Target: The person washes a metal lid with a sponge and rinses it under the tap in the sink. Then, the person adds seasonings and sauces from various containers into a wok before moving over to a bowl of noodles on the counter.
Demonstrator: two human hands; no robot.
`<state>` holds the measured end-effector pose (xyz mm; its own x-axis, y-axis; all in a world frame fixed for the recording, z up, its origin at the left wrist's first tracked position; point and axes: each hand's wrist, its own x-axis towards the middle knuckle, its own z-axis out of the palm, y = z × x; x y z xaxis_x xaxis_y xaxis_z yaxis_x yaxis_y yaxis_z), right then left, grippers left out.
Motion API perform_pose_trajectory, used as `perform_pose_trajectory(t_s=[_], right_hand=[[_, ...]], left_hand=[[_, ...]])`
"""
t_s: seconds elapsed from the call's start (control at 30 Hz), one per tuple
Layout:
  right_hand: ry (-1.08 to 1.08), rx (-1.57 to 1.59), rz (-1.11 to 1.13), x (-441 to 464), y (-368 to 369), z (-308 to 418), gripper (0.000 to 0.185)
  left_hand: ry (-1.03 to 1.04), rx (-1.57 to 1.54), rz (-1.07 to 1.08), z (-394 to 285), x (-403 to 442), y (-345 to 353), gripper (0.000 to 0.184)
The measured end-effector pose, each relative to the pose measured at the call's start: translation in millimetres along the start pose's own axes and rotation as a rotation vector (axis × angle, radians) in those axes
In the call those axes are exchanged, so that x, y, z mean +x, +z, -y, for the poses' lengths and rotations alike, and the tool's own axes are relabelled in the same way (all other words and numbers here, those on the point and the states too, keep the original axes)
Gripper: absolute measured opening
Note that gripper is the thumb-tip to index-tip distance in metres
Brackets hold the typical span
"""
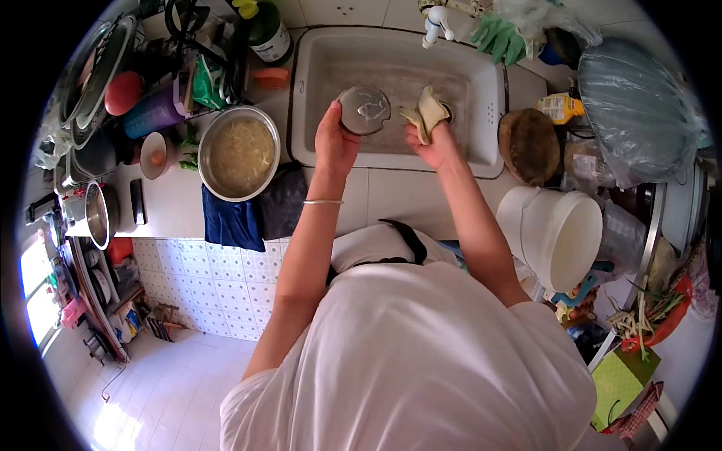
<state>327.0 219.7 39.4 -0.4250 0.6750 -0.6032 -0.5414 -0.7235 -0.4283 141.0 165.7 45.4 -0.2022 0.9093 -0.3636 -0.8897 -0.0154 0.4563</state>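
My left hand (pixel 336 143) grips the edge of a round, grey, see-through-looking lid or shallow dish (pixel 365 110); its exact kind is unclear. The disc is held up over the left half of the sink (pixel 481 83), its flat face toward me. A pale yellow cloth (pixel 432 113) is bunched in my right hand (pixel 435 150), over the right half of the basin near the drain. Cloth and disc are a small gap apart. Some of my right fingers are hidden by the cloth.
Left of the sink stands a metal bowl (pixel 240 153) of cloudy liquid with pale shreds. Dark cloths (pixel 232 218) hang over the counter edge. A white faucet (pixel 436 26) is at the back; a round wooden board (pixel 529 146) and white bucket (pixel 553 233) are on the right.
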Motion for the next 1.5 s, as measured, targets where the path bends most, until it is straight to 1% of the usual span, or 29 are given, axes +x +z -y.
perform_pose_trajectory(t_s=[0.03,0.07,0.13,0.17,0.23,0.27,0.33,0.4,0.47,0.5,0.53,0.6,0.63,0.67,0.73,0.77,0.9,0.97,1.0,1.07,1.1,1.13,1.2,1.23,1.3,1.33,1.4,1.43,1.5], right_hand=[[-0.069,-0.172,-0.137,-5,6,3,0.029],[-0.069,-0.172,-0.139,-7,10,2,0.029],[-0.222,-0.165,-0.164,-10,23,-5,0.034],[-0.222,-0.167,-0.165,-13,30,-7,0.034],[-0.214,-0.250,0.055,-27,47,-11,0.037],[-0.211,-0.253,0.058,-30,51,-10,0.037],[-0.307,-0.527,0.124,-36,56,-11,0.036],[-0.354,-0.609,0.054,-36,56,-14,0.032],[-0.677,-0.942,-0.047,-33,53,-12,0.026],[-0.765,-1.028,-0.142,-36,57,-13,0.021],[-0.765,-1.030,-0.139,-38,57,-13,0.021],[-1.087,-1.433,0.011,-42,57,-16,0.023],[-1.161,-1.515,0.079,-47,60,-18,0.028],[-1.159,-1.515,0.080,-50,59,-21,0.028],[-1.128,-1.620,0.236,-56,60,-25,0.030],[-1.093,-1.652,0.266,-61,60,-28,0.028],[-1.117,-1.689,0.250,-67,67,-41,0.026],[-1.246,-1.659,0.207,-60,74,-40,0.026],[-1.248,-1.657,0.206,-51,74,-37,0.026],[-1.221,-1.664,0.109,-31,72,-30,0.026],[-1.302,-1.675,0.052,-28,72,-30,0.022],[-1.304,-1.674,0.053,-30,69,-31,0.022],[-1.190,-1.881,-0.057,-39,64,-33,0.019],[-1.191,-1.880,-0.056,-43,64,-40,0.019],[-1.305,-1.780,0.114,-48,67,-55,0.015],[-1.298,-1.782,0.107,-45,69,-55,0.015],[-1.228,-1.646,0.010,-28,75,-45,0.014],[-1.263,-1.597,-0.102,-17,75,-38,0.013],[-1.246,-1.639,-0.052,-20,76,-44,0.013]], left_hand=[[-0.026,-0.059,-0.019,0,1,1,0.034],[-0.052,-0.118,-0.037,1,2,1,0.033],[-0.068,-0.126,-0.017,5,4,4,0.033],[-0.068,-0.096,0.029,7,5,6,0.033],[-0.029,0.021,0.075,12,2,11,0.033],[-0.024,0.019,0.073,13,2,13,0.033],[0.045,0.200,0.070,14,0,15,0.034],[0.076,0.253,0.076,16,-1,18,0.035],[0.178,0.550,-0.038,20,-2,23,0.037],[0.092,0.493,-0.094,22,-3,24,0.043],[0.094,0.491,-0.095,22,-3,24,0.043],[-0.196,-0.187,0.131,18,-6,27,0.046],[-0.242,-0.199,0.138,12,-12,29,0.051],[-0.241,-0.200,0.136,10,-13,29,0.051],[-0.252,-0.223,0.302,7,-14,27,0.056],[-0.270,-0.232,0.325,4,-13,23,0.056],[-0.294,-0.163,0.359,5,-16,17,0.057],[-0.341,-0.282,0.425,14,-19,15,0.057],[-0.341,-0.280,0.426,19,-19,13,0.057],[-0.373,-0.556,0.267,28,-21,12,0.055],[-0.234,-0.205,0.211,25,-24,22,0.054],[-0.233,-0.205,0.213,21,-25,23,0.054],[-0.249,-0.128,0.233,11,-25,20,0.053],[-0.248,-0.128,0.233,11,-23,14,0.053],[-0.305,-0.188,0.388,13,-22,8,0.053],[-0.313,-0.189,0.386,15,-24,11,0.053],[-0.269,-0.193,0.250,19,-29,20,0.053],[-0.302,-0.246,0.188,22,-30,22,0.053],[-0.288,-0.250,0.212,23,-28,17,0.053]])
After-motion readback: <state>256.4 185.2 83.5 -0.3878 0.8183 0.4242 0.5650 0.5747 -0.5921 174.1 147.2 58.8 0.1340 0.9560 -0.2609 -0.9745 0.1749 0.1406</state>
